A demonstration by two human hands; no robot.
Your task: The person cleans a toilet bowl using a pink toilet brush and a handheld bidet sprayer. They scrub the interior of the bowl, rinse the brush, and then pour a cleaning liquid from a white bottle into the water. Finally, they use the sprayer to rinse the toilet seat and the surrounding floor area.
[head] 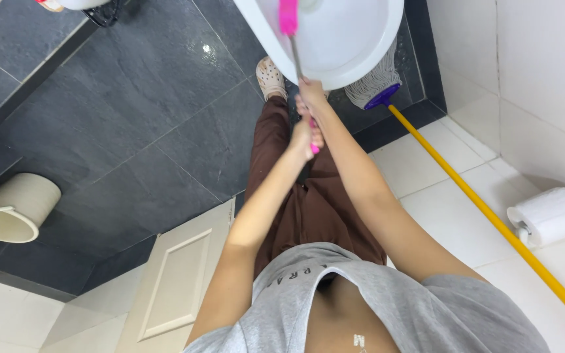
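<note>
Both hands grip one toilet brush (293,49), a thin metal rod with a pink head at 12 o'clock and a pink grip end showing below the fists. The left hand (303,136) is closed around the lower end of the handle; the right hand (310,98) is closed around it just above, the two touching. The pink head lies inside the white toilet bowl (354,46), which fills the top of the view at 12 to 1 o'clock.

A string mop (375,85) leans just beside the bowl at 1 o'clock, its head against the bowl's side and its yellow pole (492,216) running down to 4 o'clock across the white tiles. A toilet paper roll (552,214) hangs on the wall at 3 o'clock, near the pole. A beige bin (14,209) stands on the dark floor (145,111) at 9 o'clock, well apart from the hands. A white door (178,281) shows at 7 o'clock. One foot in a pale perforated clog (271,77) stands just beside the bowl.
</note>
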